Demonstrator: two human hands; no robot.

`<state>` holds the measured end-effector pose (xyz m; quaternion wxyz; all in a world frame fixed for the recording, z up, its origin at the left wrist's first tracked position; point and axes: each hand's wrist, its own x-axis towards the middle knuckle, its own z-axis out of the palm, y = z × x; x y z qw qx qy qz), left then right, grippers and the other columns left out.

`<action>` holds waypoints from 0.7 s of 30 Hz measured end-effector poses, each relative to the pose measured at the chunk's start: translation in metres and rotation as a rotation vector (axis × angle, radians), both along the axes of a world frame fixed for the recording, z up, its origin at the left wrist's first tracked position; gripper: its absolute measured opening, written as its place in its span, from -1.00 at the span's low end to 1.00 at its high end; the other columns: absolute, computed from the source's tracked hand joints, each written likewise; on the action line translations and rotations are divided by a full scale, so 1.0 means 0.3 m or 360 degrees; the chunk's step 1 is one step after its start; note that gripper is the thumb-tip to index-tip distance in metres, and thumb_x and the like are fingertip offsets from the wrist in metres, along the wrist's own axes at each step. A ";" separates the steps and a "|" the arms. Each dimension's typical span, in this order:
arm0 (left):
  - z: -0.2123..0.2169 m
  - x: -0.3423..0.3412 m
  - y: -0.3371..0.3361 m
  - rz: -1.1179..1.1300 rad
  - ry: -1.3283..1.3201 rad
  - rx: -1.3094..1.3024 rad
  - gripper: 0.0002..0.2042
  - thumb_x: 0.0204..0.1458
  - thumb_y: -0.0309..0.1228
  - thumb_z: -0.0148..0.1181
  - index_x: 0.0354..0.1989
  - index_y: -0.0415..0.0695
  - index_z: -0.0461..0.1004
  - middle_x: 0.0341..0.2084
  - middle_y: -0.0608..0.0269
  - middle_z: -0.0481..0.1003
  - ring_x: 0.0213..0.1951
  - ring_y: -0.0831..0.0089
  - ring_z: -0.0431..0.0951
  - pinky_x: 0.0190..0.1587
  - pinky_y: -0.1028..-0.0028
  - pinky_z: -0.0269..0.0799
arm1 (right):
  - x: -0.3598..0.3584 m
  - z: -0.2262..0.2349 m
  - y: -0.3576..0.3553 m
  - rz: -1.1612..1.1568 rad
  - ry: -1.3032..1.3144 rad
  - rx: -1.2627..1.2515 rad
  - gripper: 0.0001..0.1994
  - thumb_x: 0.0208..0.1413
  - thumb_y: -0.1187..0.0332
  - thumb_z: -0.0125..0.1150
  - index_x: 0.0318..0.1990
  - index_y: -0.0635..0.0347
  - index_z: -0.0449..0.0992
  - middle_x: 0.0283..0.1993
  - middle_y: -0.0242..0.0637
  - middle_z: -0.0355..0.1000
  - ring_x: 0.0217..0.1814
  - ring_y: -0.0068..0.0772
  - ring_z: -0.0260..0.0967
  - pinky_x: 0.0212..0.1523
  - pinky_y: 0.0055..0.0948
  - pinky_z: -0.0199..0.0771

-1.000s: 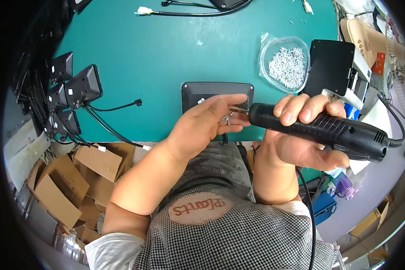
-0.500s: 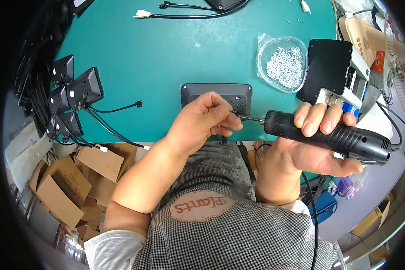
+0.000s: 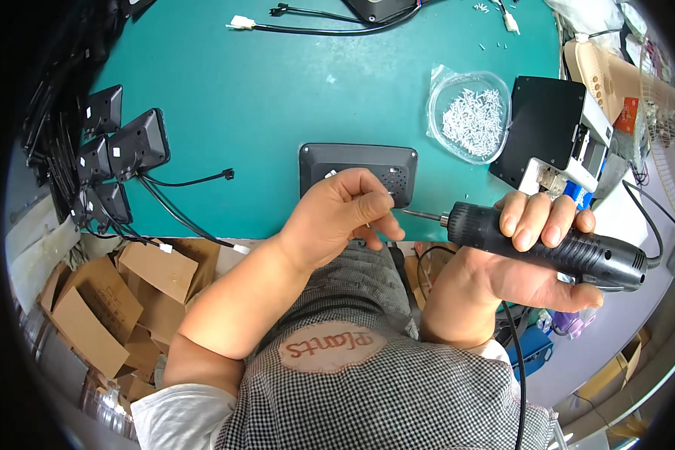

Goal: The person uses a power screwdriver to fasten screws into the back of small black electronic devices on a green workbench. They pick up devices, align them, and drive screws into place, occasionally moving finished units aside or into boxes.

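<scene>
In my right hand [image 3: 536,259] is a black electric screwdriver [image 3: 551,244], its bit pointing left toward my other hand. The fingers lie over the body, with the palm beneath it. My left hand [image 3: 345,210] is closed in a pinch, a small silvery screw [image 3: 368,224] just showing below the fingertips. It hovers over the near edge of a black plastic housing [image 3: 358,156] with small holes at its right side, partly covering it. The bit's tip is near the left fingers, apart from the housing.
Beyond my right hand stands a clear tub [image 3: 469,116] full of small screws, beside a black-and-white device [image 3: 544,124]. Several black units with cables [image 3: 139,142] sit on the left of the green table [image 3: 225,97]. Open cardboard boxes [image 3: 97,315] are at lower left.
The screwdriver's bit has drawn back from the left fingers, and the right hand sits slightly lower. My left hand has shifted slightly lower, keeping its pinch.
</scene>
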<state>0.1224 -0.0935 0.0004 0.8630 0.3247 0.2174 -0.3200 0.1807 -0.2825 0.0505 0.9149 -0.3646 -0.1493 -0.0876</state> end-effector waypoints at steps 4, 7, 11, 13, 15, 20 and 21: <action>-0.006 -0.011 -0.021 0.0001 -0.0197 0.0108 -0.78 0.13 -0.28 0.11 -0.42 -0.20 0.37 -0.71 0.28 0.39 -0.62 0.51 0.46 -0.60 0.59 0.36 | -0.010 0.001 -0.003 0.0052 0.0047 0.0048 -0.23 0.02 -0.29 0.02 0.11 0.28 0.21 -0.28 -0.18 0.31 -0.43 -0.27 0.37 -0.43 -0.29 0.40; 0.019 -0.009 -0.031 -0.0097 -0.0336 0.0284 -0.75 0.11 -0.26 0.14 -0.47 -0.19 0.38 -0.74 0.32 0.35 -0.68 0.58 0.37 -0.64 0.62 0.27 | -0.015 -0.003 -0.001 0.0074 0.0041 0.0025 -0.22 0.02 -0.29 0.03 0.12 0.27 0.19 -0.28 -0.18 0.31 -0.44 -0.27 0.37 -0.44 -0.32 0.40; 0.051 -0.004 -0.030 -0.0236 -0.0654 0.0549 -0.72 0.09 -0.26 0.17 -0.54 -0.18 0.37 -0.75 0.39 0.32 -0.71 0.65 0.28 -0.66 0.63 0.20 | -0.027 0.005 -0.008 0.0088 0.0065 0.0060 -0.24 0.01 -0.26 0.06 0.10 0.27 0.18 -0.29 -0.18 0.30 -0.45 -0.28 0.36 -0.50 -0.37 0.37; 0.048 0.008 -0.015 -0.0389 -0.0793 0.0564 -0.76 0.08 -0.28 0.18 -0.49 -0.21 0.42 -0.72 0.42 0.33 -0.68 0.66 0.27 -0.63 0.62 0.20 | -0.038 0.012 -0.011 0.0107 0.0067 0.0037 -0.25 0.01 -0.25 0.08 0.09 0.28 0.19 -0.29 -0.18 0.31 -0.46 -0.28 0.36 -0.50 -0.37 0.37; 0.058 0.027 -0.005 -0.0553 -0.0895 0.0692 -0.79 0.08 -0.31 0.19 -0.40 -0.23 0.46 -0.67 0.42 0.36 -0.63 0.65 0.30 -0.56 0.61 0.24 | -0.049 0.017 -0.013 0.0089 0.0061 -0.0025 -0.25 0.00 -0.24 0.09 0.08 0.27 0.19 -0.30 -0.18 0.31 -0.47 -0.29 0.36 -0.50 -0.37 0.37; 0.013 0.025 0.005 -0.0519 -0.0616 0.1259 -0.75 0.11 -0.33 0.14 -0.12 -0.23 0.49 -0.43 0.35 0.49 -0.36 0.59 0.43 -0.26 0.57 0.37 | -0.099 -0.048 -0.021 -0.0175 -0.0059 -0.0345 -0.24 -0.02 -0.25 0.12 0.05 0.29 0.17 -0.35 -0.14 0.32 -0.48 -0.25 0.38 -0.48 -0.33 0.45; 0.002 0.025 0.006 -0.0319 -0.0491 0.1115 -0.74 0.14 -0.32 0.09 -0.10 -0.22 0.49 -0.32 0.29 0.52 -0.25 0.56 0.45 -0.14 0.56 0.36 | -0.112 -0.071 -0.028 -0.0239 -0.0098 -0.0424 -0.24 -0.03 -0.25 0.13 0.04 0.29 0.17 -0.35 -0.13 0.33 -0.48 -0.24 0.39 -0.48 -0.32 0.46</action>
